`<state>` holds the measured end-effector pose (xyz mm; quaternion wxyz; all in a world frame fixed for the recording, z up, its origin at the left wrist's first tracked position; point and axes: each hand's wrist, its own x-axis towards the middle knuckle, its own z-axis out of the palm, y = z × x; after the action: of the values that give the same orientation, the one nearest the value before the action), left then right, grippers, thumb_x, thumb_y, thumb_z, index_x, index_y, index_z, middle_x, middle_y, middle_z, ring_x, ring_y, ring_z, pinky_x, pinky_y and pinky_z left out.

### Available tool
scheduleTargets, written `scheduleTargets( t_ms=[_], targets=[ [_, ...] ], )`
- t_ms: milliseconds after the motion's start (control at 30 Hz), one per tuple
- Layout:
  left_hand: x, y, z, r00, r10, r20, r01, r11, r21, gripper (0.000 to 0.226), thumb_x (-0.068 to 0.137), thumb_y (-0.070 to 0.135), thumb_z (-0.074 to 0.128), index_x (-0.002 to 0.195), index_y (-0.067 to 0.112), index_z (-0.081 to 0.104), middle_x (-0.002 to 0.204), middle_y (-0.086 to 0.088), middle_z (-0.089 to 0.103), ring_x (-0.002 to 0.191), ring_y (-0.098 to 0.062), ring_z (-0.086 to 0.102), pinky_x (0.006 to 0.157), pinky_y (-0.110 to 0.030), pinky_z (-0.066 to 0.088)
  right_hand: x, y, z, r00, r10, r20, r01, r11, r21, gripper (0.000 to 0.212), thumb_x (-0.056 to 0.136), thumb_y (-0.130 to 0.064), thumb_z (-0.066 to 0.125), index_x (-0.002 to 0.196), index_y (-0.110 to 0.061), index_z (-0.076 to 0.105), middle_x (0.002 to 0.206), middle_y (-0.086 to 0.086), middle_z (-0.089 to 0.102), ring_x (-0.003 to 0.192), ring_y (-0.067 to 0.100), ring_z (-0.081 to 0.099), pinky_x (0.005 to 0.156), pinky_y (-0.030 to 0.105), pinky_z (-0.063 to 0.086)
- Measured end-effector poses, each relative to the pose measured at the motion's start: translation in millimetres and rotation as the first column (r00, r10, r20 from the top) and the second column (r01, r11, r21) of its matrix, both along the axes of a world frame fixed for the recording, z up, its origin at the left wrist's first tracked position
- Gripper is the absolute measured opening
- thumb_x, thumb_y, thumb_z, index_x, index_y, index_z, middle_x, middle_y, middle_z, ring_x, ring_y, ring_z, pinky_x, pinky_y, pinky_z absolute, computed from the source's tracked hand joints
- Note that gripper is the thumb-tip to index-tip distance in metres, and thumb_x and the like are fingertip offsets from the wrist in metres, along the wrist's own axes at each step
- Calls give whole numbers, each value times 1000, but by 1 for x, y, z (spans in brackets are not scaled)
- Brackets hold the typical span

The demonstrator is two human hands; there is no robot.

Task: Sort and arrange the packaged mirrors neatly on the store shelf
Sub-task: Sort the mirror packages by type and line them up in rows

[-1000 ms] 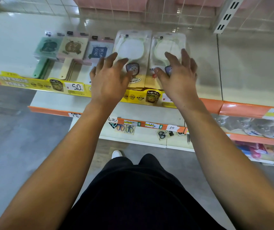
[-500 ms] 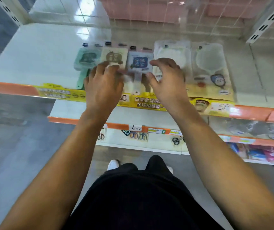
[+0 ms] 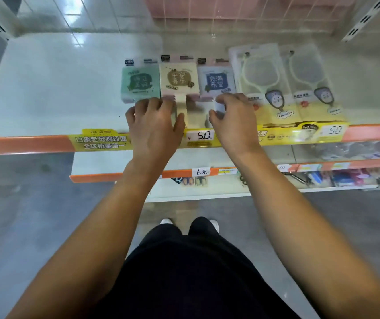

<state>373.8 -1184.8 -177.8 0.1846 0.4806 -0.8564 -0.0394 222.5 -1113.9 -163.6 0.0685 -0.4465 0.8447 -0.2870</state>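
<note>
A: White shelf point(image 3: 53, 88), mirrors point(image 3: 179, 80) rowed near its lip.
B: Left hand point(image 3: 154, 125) lies relaxed on handles; right hand point(image 3: 232, 118) pinches one.
A: A careless tug may skew the row.

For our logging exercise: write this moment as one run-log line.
left hand: on cream mirror handle | right hand: pinching blue mirror handle | shelf: five packs in row

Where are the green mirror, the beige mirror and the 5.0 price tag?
green mirror point(image 3: 140, 82), head view, on its printed face.
beige mirror point(image 3: 179, 78), head view, on its printed face.
5.0 price tag point(image 3: 201, 136), head view, on the digits.
</note>
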Motion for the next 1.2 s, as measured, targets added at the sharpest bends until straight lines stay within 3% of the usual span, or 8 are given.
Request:
scheduleTargets(
  t_ms=[300,533,700,1200],
  targets=[
    [0,-7,-2,996,20,-91,-20,1000,3,33,91,37,47,116,22,62,115,-7,63,112,-35,52,93,-45,38,-4,-7,-2,999,-13,-29,13,1000,11,28,88,-12,63,115,-7,66,118,12,58,105,27,58,92,31,44],
    [9,-49,6,993,68,-93,-63,997,49,34,83,23,57,116,21,65,127,-2,58,121,-32,46,99,-44,32,-16,-25,-4,968,49,-247,-35,998,60,30,82,-25,68,112,-22,68,123,0,56,118,28,46,92,38,42],
    [10,-59,6,994,75,-75,-70,996,57,25,81,24,63,106,20,69,122,0,60,118,-30,48,97,-41,32,-19,-39,-9,972,39,-232,-19,996,87,23,83,-21,68,106,-22,67,118,2,57,114,30,47,92,36,38],
    [7,-68,3,994,59,-92,-50,994,97,20,81,27,66,101,22,67,116,0,60,109,-29,51,88,-37,32,-29,-41,-11,975,121,-186,-112,992,59,20,84,-21,70,103,-17,66,112,3,58,108,27,48,84,30,37]
  ],
)
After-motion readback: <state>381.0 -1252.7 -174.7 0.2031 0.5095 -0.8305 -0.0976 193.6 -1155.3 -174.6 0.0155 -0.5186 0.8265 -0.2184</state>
